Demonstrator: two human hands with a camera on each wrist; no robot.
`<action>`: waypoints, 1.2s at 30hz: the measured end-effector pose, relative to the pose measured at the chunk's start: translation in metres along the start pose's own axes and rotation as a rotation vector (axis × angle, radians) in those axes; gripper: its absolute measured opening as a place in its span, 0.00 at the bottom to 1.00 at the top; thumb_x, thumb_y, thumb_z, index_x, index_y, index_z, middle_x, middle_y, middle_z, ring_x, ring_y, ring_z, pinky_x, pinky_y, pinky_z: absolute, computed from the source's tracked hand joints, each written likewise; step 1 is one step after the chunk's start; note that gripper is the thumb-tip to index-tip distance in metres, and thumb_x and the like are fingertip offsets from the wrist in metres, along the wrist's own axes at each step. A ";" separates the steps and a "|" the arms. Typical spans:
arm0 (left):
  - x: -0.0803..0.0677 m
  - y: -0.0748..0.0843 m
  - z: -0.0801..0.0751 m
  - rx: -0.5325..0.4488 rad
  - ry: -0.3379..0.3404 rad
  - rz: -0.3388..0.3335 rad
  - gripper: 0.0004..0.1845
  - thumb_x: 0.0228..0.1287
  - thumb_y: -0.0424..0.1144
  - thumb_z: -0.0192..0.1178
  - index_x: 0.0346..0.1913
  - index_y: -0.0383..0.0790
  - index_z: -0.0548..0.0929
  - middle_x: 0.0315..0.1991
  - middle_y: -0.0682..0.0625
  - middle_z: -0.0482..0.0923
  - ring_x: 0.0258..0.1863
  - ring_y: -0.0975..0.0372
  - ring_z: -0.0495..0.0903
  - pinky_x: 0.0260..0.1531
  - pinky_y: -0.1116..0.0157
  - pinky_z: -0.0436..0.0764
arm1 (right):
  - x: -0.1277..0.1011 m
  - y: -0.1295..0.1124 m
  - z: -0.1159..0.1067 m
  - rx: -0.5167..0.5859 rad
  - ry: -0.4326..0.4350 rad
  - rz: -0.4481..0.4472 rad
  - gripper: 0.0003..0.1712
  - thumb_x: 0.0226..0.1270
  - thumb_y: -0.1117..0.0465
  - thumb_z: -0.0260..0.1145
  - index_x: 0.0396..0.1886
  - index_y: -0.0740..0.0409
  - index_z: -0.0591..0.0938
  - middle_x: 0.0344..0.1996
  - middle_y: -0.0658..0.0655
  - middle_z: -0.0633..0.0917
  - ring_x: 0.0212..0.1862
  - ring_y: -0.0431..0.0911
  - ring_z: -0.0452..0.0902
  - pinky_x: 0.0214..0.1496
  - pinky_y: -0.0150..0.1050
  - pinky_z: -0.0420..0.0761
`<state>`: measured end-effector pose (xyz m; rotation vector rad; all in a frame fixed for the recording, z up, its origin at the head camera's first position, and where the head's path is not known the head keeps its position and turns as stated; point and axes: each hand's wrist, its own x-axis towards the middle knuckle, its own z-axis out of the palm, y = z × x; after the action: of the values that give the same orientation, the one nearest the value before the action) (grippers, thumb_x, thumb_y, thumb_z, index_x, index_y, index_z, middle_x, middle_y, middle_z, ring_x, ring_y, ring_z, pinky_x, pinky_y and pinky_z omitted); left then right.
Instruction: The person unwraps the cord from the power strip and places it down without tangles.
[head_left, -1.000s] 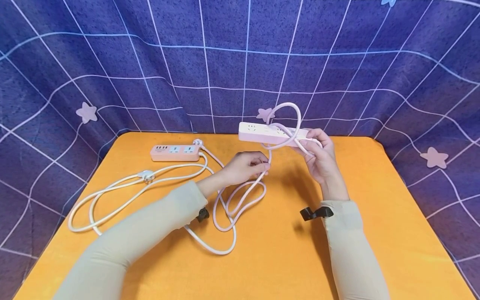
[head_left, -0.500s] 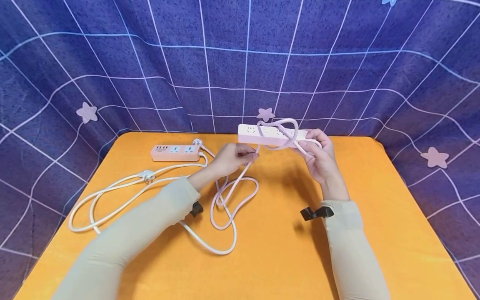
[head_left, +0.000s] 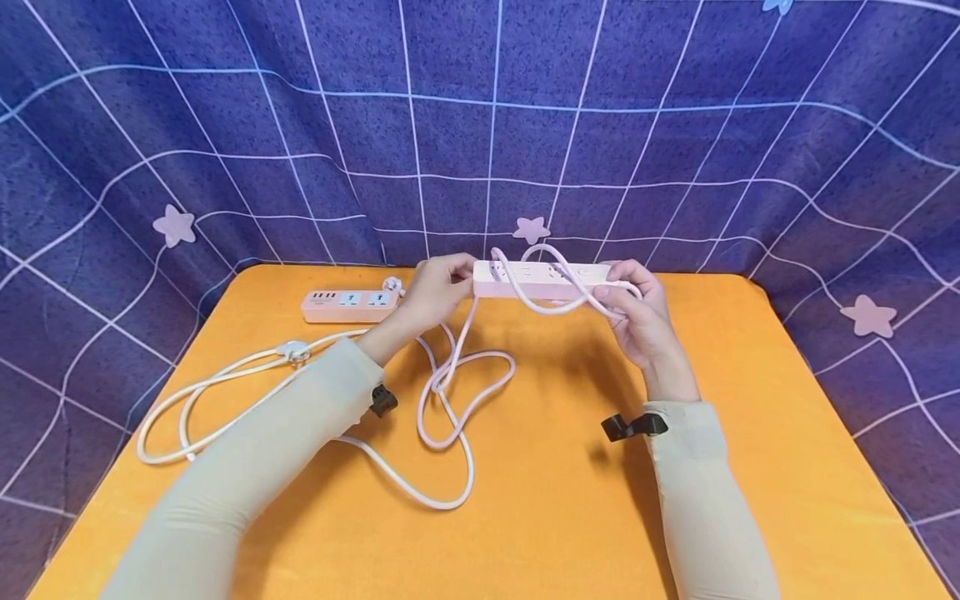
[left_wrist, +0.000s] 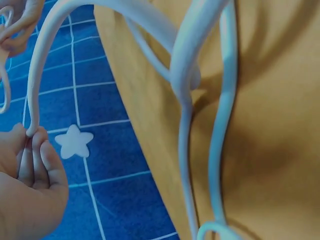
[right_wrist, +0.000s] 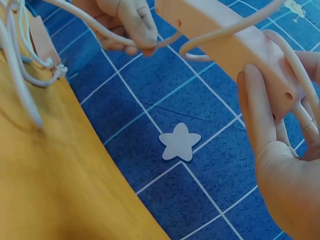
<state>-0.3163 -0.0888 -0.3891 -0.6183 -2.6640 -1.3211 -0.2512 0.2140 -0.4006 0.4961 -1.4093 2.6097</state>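
Note:
A pale pink power strip (head_left: 558,291) is raised above the far side of the table, its sockets facing up. My right hand (head_left: 643,321) grips its right end, the thumb and fingers on opposite sides, also shown in the right wrist view on the strip (right_wrist: 245,50). The strip's pale cord (head_left: 536,308) crosses it in loose loops. Near the strip's left end, my left hand (head_left: 435,292) pinches this cord between thumb and fingers. In the left wrist view, the cord (left_wrist: 34,90) arches from the fingertips. Further cord (head_left: 427,425) lies looped on the table.
A second, shorter pink power strip (head_left: 351,314) lies at the table's back left, with a plug (head_left: 392,285) behind its right end. White cord (head_left: 142,442) spreads in loops across the left side, with a plug (head_left: 293,350) on it. A blue curtain (head_left: 450,133) hangs behind.
My left hand has moved left and upward, drawing the cord to the strip's left end. The raised loop has dropped and now spreads along the strip. My right hand stays in place.

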 end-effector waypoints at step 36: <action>-0.027 0.028 -0.046 0.088 0.201 0.480 0.03 0.67 0.39 0.73 0.42 0.47 0.93 0.39 0.57 0.90 0.36 0.66 0.85 0.39 0.68 0.83 | 0.006 -0.003 -0.008 -0.031 0.177 0.002 0.18 0.63 0.84 0.58 0.33 0.58 0.82 0.31 0.54 0.84 0.32 0.41 0.87 0.37 0.31 0.88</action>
<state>-0.2845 -0.1179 -0.3478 -0.9767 -2.2099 -1.0596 -0.2580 0.2224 -0.4001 0.2520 -1.3915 2.5560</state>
